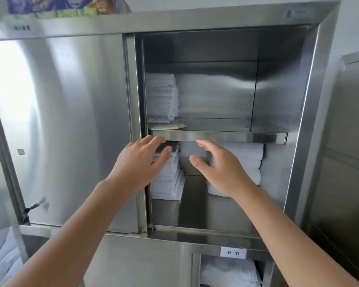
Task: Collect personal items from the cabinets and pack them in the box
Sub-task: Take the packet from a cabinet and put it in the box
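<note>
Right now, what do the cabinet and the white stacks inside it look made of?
Cabinet: brushed stainless steel by the look, grey with streaky reflections. White stacks: folded cloth, probably towelling, with soft layered edges.

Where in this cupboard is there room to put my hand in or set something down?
The upper shelf is bare from the folded towels and flat packet at its left across to the right wall. Below, the floor in front of the left stack and right stack is bare too. Crowded: those stacks leave only a narrow gap.
</note>
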